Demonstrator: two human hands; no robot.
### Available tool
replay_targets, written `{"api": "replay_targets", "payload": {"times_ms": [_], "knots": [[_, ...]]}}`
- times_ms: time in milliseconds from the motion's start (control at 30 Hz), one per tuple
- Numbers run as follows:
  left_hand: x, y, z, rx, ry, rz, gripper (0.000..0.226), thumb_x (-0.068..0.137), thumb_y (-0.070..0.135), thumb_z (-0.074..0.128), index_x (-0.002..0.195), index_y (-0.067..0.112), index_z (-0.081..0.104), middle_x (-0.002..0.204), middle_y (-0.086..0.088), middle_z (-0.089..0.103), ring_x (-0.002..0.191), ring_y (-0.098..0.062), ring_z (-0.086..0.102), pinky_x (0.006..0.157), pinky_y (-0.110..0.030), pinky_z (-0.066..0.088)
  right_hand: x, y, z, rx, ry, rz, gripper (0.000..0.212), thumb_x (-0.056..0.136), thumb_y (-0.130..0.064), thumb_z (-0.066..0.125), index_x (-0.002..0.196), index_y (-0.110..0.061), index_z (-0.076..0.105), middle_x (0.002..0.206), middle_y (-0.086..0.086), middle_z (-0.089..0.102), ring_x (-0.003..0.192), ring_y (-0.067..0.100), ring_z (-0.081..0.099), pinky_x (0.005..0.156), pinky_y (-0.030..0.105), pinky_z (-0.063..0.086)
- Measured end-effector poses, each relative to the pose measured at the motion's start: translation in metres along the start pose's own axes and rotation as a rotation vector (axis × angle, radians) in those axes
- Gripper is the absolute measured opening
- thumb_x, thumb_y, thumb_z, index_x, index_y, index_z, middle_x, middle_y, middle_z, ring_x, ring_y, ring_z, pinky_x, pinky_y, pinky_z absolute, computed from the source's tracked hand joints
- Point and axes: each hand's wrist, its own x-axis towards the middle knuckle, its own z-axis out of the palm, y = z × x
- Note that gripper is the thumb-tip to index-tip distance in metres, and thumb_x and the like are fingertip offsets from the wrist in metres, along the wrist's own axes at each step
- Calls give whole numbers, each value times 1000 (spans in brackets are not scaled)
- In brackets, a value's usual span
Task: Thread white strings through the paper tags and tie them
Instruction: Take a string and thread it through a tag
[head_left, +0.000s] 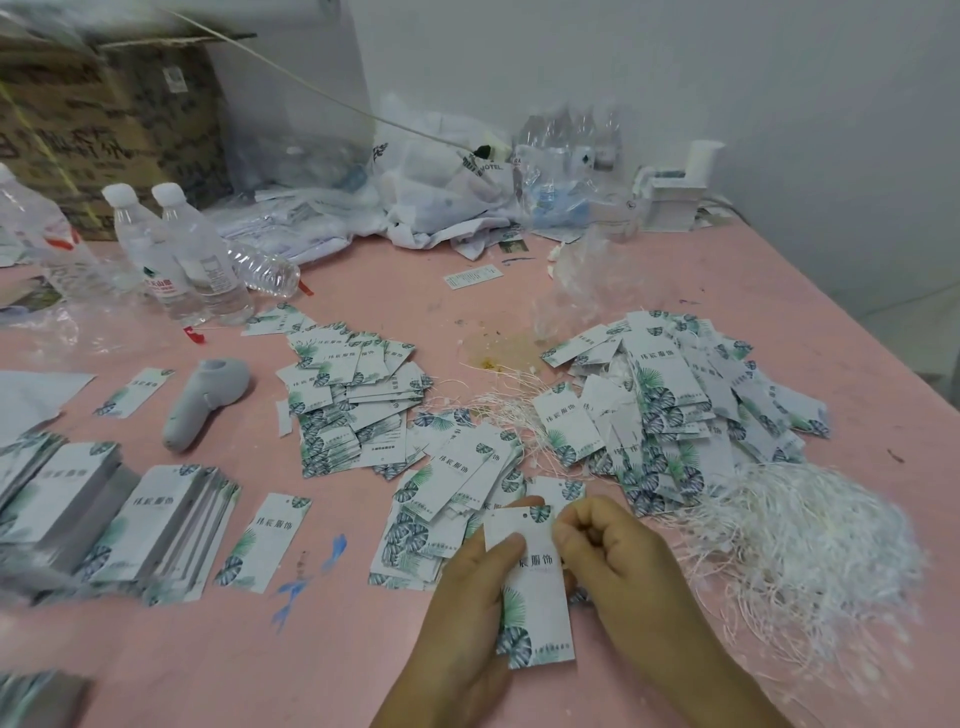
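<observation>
Now we hold one paper tag (535, 597) in our left hand (467, 623), thumb pressing it, while our right hand (613, 551) fingers curl tight beside its top edge

Soft, even indoor light fills the scene, moderately bright, with no hard shadows on the pink table (519, 291); only faint shading lies under the heaps of paper tags near its middle. The overall tone is cool and slightly washed out. Toward the table's far left corner, the cardboard box (104, 114) is smeared with motion blur, as are the tag stacks at its near left edge. The water bottles (176, 249) show mild glints. Wide-angle distortion bends the table's right edge and the wall behind it.
</observation>
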Motion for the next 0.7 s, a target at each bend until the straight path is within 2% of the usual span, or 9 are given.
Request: {"api": "replay_targets", "payload": {"times_ms": [67,133,200,367,467,567,700], "knots": [[0,-3,-1,48,2,32,37,84,12,67,120,3,67,109,-32,69,90,-40,70,75,-43,59,1,6,0,-26,29,10,12,96,-28,58,84,-30,60,69,1,63,60,10,55,57,32,49],[0,-5,-3,124,-4,95,38,84,15,68,121,10,68,113,-29,69,101,-44,68,86,-51,56,1,8,1,-41,49,17,13,95,-28,59,83,-29,60,65,-4,61,57,3,52,53,24,45],[0,-6,-5,199,-7,164,39,82,21,72,121,19,68,114,-25,70,104,-46,66,92,-59,52,1,9,2,-56,70,22,13,95,-29,59,82,-28,60,64,-4,59,56,2,50,51,22,43],[0,-5,-5,298,14,287,46,74,27,76,120,25,69,107,-19,72,92,-37,70,79,-47,58,0,8,5,-70,92,44,14,92,-27,62,78,-30,59,61,3,56,53,4,45,50,26,40],[0,-6,-5,342,38,348,42,75,23,77,116,27,71,107,-16,72,90,-31,70,78,-45,59,1,7,7,-61,101,61,15,91,-25,62,76,-29,59,57,-5,54,52,4,43,49,23,39],[-2,-7,-4,345,58,386,39,77,14,74,113,28,73,107,-16,71,88,-28,70,78,-44,59,1,6,8,-57,110,75,16,89,-24,63,74,-28,59,56,-5,53,51,4,42,47,20,37],[-4,-6,-1,353,62,422,40,76,12,73,112,32,73,103,-13,73,86,-25,71,75,-38,59,1,4,10,-60,109,88,15,88,-25,63,74,-27,59,55,-4,52,50,4,41,47,19,36]]}}
